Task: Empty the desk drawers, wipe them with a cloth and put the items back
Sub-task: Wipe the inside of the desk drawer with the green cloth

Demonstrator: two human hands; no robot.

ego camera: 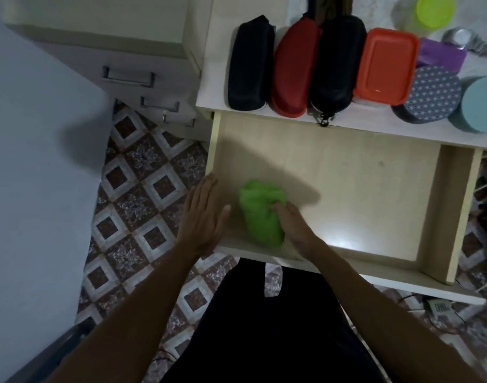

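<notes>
Grip: right hand (294,225) bunches a green cloth (261,211), fingers curled into its folds and pressing it to the drawer floor. Left hand (202,214) lies flat with straight fingers on the drawer's (455,217) front-left corner, holding nothing, seemingly steadying it.

Drawer: pulled out from under the desk top (217,64), bare inside except for the cloth, which sits near the front-left corner, just beside the left hand.

Removed items: ranged along the front edge of the desk top, namely a black case (249,64), a red case (294,70), a second black case (337,62), an orange-lidded box (386,66), a patterned round tin (430,95), a teal round box (480,103); a lime-lidded jar (430,9) stands farther back.

Step in hand, by judgement: wiping. Recommended: keep the cloth flat under the palm, work in overlapping strokes from the left wall towards the right wall, reach the back edge under the desk top, and run into the corners.

Cloth relative to grip: under and ahead of the right fingers, extending towards the left.
</notes>
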